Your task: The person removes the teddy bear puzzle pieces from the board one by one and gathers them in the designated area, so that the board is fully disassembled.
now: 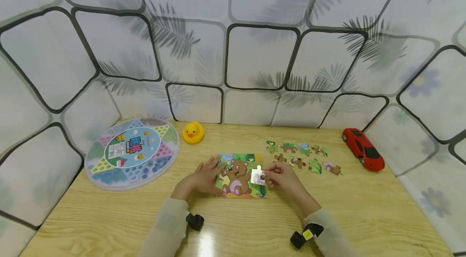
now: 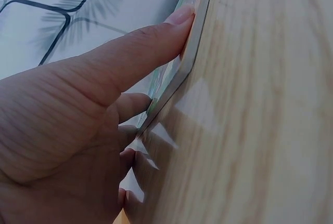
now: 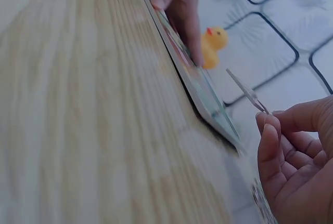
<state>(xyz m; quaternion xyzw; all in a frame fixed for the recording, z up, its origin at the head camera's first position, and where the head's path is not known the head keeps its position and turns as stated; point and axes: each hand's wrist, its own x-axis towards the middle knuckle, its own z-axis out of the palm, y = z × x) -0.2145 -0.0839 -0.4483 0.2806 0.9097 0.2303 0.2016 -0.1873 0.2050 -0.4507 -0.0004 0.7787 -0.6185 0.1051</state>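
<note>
A jigsaw puzzle board (image 1: 236,180) with a brown bear picture lies flat on the wooden table. My left hand (image 1: 206,177) rests at its left side. In the left wrist view, the left thumb (image 2: 151,42) lies over the board's near edge and the other fingers touch its side. My right hand (image 1: 285,177) pinches a puzzle piece (image 1: 257,177) between thumb and fingertips, over the board's right part. Glare whitens most of that piece in the head view. The right wrist view shows the piece (image 3: 243,88) tilted, edge-on and raised off the board.
Several loose puzzle pieces (image 1: 297,163) lie in two rows right of the board. A red toy car (image 1: 363,150) stands at the far right, a yellow rubber duck (image 1: 193,132) behind the board. A round board game box (image 1: 132,154) lies at the left.
</note>
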